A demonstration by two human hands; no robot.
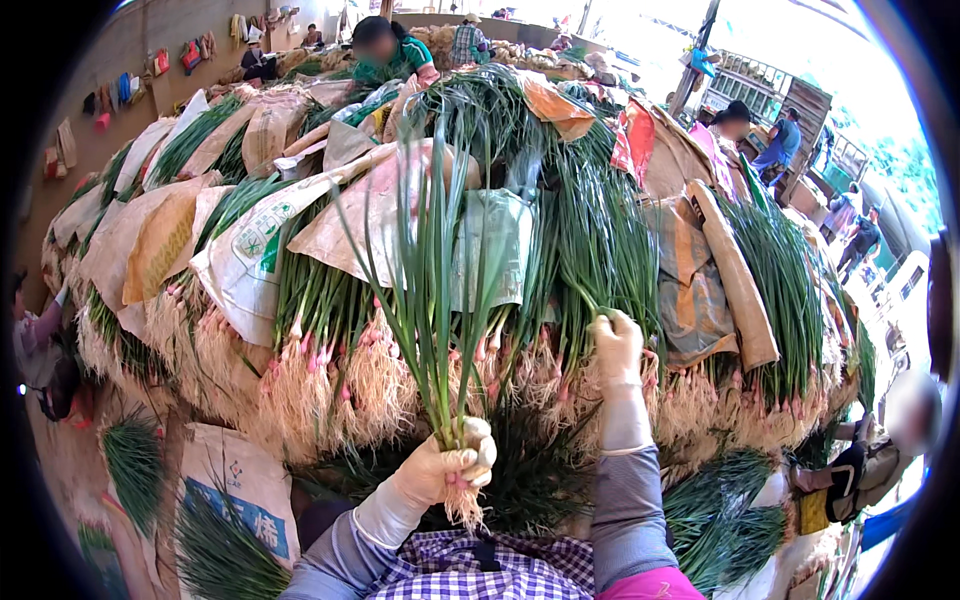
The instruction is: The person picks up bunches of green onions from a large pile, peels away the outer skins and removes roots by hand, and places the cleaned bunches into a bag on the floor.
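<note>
My left hand (447,466), in a pale glove, grips a bunch of green onions (437,300) near its roots, holding it upright in front of me; the leaves fan upward and the pale roots hang below my fist. My right hand (617,345), also gloved, reaches forward into the big heap of green onions (590,240) and pinches a green stalk there. The heap's rooty, pinkish ends face me.
Sacks (255,245) and brown wrappings lie over the heap. More onion bundles (133,462) and a printed sack (240,480) lie low on the left. Other people (390,45) work behind the heap, and some stand at the right (780,140). A person's sleeve (35,335) shows at the left edge.
</note>
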